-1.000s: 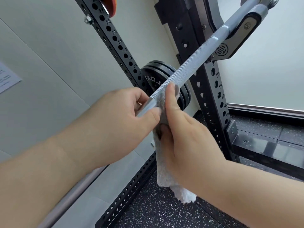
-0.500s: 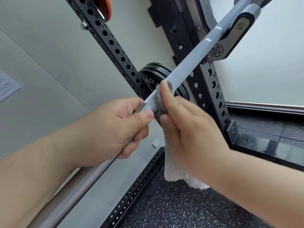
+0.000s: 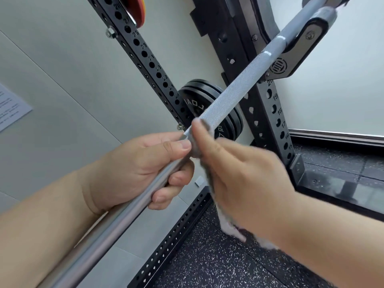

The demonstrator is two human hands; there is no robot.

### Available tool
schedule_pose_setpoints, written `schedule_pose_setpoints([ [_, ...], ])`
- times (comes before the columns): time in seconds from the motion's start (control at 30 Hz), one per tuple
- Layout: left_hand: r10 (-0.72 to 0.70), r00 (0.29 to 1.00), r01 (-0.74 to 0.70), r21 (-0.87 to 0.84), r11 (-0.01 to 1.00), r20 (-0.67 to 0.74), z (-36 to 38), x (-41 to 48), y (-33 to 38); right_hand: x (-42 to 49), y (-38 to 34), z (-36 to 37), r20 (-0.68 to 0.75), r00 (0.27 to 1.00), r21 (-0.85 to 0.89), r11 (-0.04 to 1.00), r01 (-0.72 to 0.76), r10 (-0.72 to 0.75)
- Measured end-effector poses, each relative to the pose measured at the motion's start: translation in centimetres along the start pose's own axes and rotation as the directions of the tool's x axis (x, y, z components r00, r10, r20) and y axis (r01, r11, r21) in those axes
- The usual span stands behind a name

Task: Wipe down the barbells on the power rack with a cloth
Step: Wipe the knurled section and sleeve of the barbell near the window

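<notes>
Knurled grey barbell (image 3: 228,98) racked diagonally, grey-white cloth (image 3: 204,175) wrapped around it

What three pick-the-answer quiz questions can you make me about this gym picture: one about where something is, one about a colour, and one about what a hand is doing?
1. Where are the black weight plates?
A. Hanging from the ceiling
B. On the rack, behind the barbell
C. On a bench

2. What colour is the floor?
A. Black with white specks
B. Plain red
C. Green

3. What is the right hand doing?
A. Hanging open
B. Holding a bottle
C. Pinching a cloth against the barbell

Answers:
1 B, the bar crosses in front of the plates stored on the rack.
2 A, the dark floor is dotted with pale flecks.
3 C, its fingers press the cloth onto the bar while the rest of the cloth dangles below.
</notes>
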State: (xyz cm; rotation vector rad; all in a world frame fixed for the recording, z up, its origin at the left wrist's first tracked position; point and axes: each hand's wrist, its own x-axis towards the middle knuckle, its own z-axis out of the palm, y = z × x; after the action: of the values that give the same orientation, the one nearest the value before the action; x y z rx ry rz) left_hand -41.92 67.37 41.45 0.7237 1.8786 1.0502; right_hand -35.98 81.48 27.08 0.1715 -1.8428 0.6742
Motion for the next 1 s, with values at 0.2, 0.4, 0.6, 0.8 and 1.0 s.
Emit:
schedule_pose_setpoints([
  [0.2,0.127,0.915,0.197,0.697,0.690,-0.384,2.0,-0.2,1.3,0.2,-0.8,0.0,0.008,0.997,0.106,0.991,-0.083,0.082],
  [0.4,0.479,0.756,0.506,0.862,0.002,-0.445,5.2,-0.9,0.4,1.5,0.8,-0.7,-0.049,0.987,0.057,0.987,-0.150,0.153],
  [0.6,0.382,0.780,0.471,0.867,0.165,-0.496,4.3,-0.8,1.2,0.2,0.0,-0.6,0.049,0.995,0.017,0.996,-0.085,0.084],
  [0.8,0.224,0.865,0.337,0.850,0.406,-0.450,3.1,-0.8,1.6,-0.4,-1.4,-0.2,0.096,0.994,0.072,0.996,-0.058,0.051],
  [1.0,0.047,0.945,0.191,0.665,0.722,-0.323,1.7,-0.9,1.3,1.5,0.4,-0.7,0.014,0.991,0.050,0.990,-0.132,0.132],
])
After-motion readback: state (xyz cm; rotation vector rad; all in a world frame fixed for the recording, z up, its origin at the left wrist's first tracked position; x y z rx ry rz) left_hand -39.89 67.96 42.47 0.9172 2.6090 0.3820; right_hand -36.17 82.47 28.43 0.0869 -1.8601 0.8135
